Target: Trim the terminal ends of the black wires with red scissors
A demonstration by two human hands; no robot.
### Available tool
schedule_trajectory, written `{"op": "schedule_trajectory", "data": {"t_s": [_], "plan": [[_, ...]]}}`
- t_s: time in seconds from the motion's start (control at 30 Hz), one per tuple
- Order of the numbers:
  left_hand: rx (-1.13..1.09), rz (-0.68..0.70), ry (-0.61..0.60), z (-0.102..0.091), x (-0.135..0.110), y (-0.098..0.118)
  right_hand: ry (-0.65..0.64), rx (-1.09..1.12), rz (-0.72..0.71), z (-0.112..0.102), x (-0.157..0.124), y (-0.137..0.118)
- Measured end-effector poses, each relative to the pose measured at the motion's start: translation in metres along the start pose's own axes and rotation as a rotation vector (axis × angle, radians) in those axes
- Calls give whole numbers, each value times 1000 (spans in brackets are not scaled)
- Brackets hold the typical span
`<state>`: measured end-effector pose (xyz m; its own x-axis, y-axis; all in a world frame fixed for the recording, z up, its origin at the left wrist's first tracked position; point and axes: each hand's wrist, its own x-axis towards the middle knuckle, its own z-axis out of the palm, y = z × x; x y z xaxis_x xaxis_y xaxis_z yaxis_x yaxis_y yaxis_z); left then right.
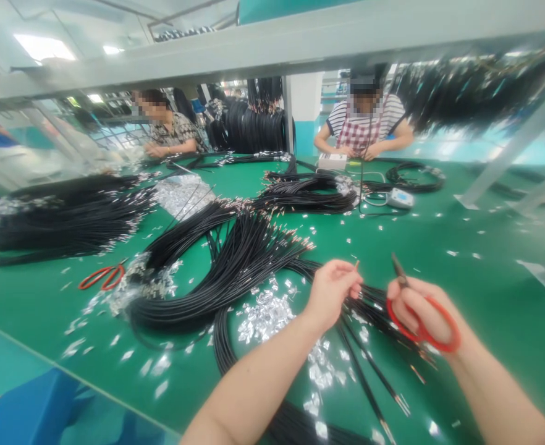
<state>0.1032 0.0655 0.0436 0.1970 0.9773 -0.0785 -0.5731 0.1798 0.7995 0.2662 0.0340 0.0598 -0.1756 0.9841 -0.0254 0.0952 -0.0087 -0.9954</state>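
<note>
My left hand pinches the end of a black cable, and a thin orange-brown tip sticks up past the fingers. In my right hand are red-handled scissors, their dark blades pointing up and away to the left. The blades look closed and stand apart from the cable end. Under both hands lies a bundle of black cables with stripped ends showing wires. Left of my left forearm is a heap of silvery foil scraps. A larger curved bundle of black cables lies beyond it.
Another pair of red-handled scissors rests on the green table at left. More cable bundles lie farther back. Two people work across the table, near a small white device. A metal shelf beam crosses overhead.
</note>
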Motion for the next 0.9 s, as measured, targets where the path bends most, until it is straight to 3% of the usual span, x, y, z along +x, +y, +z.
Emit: {"op": "schedule_trajectory", "data": {"t_s": [0.2, 0.37, 0.57, 0.73, 0.9], "plan": [[-60, -204, -112, -1, -1, -2, 136, -250, 32, -12, -11, 3], [193, -134, -90, 1, -5, -5, 220, -460, -5, -16, -19, 11], [248, -87, -3, 2, -5, -12, 298, -968, -274, -22, -29, 12], [242, -81, 12, 3, -7, -14, 305, -1441, -614, -12, -33, 1], [214, -97, 25, 3, -7, -16, 306, -1712, -763, -7, -30, -12]]}}
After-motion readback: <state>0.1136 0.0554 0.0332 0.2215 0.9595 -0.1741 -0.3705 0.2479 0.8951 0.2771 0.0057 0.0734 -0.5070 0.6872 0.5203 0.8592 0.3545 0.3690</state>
